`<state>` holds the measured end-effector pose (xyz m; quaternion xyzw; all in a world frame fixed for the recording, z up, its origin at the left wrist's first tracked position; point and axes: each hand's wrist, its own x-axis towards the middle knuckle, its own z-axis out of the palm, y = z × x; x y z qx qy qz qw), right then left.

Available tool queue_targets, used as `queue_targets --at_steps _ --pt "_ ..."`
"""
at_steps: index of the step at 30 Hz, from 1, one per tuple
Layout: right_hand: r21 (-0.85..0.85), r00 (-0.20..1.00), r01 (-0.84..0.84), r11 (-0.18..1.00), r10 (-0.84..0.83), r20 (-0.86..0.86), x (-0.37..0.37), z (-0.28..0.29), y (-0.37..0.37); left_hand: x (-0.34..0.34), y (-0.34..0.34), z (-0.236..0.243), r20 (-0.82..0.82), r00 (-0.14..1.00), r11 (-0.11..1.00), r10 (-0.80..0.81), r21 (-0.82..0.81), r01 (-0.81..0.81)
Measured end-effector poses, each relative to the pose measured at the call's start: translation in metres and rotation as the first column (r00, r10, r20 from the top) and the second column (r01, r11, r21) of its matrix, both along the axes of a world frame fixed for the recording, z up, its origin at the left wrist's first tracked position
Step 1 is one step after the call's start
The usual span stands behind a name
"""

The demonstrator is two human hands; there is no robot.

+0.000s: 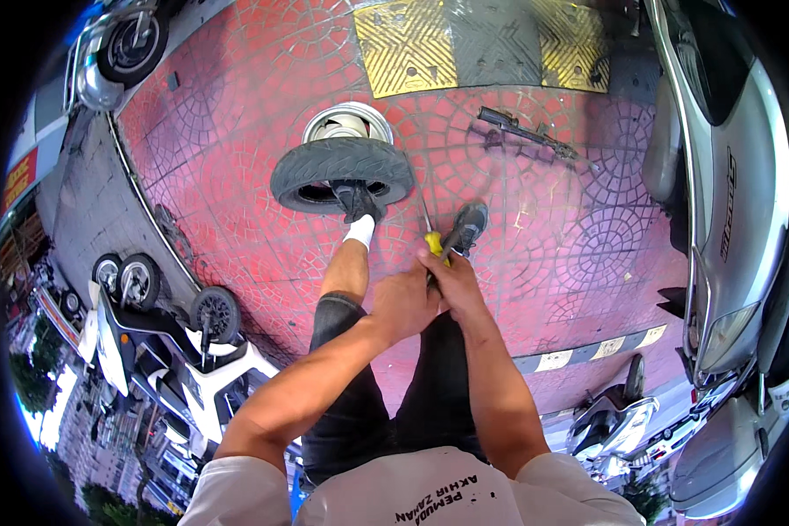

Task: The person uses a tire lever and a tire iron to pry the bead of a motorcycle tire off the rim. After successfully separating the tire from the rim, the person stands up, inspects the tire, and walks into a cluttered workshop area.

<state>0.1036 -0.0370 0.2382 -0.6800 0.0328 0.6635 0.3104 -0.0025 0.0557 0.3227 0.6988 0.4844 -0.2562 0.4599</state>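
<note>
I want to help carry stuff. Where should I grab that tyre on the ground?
Probably grip the tyre by its near rubber wall, beside the foot pressing on it, coming from above. It lies tilted against the metal rim, so the near edge is free, and the open middle lets fingers hook under.

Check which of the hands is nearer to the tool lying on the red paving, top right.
Right. The right hand grips the yellow-handled screwdriver below and left of the tool; the left hand sits beside it, farther left and lower.
</note>
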Motion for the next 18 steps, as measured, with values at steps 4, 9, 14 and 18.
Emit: queue_targets --at_steps 4,9,14,18 --pt "-0.096 0.967 0.211 0.973 -0.222 -0.127 0.008 -0.015 -0.036 -0.006 0.046 0.006 0.213 0.963 0.986 -0.163 0.070 0.152" --pt "-0.132 0.948 0.168 0.977 -0.196 -0.250 0.025 0.011 -0.029 -0.067 0.200 -0.104 -0.045 0.995 0.767 -0.091 0.635 0.099" --pt "0.173 0.973 -0.230 0.958 0.221 0.071 0.050 -0.012 -0.028 -0.133 0.153 -0.187 -0.116 0.986 0.673 0.123 0.739 0.003" --pt "0.220 0.879 -0.462 0.859 0.410 0.242 0.079 -0.043 0.041 -0.116 0.078 -0.174 -0.107 0.984 0.521 0.141 0.853 0.018"
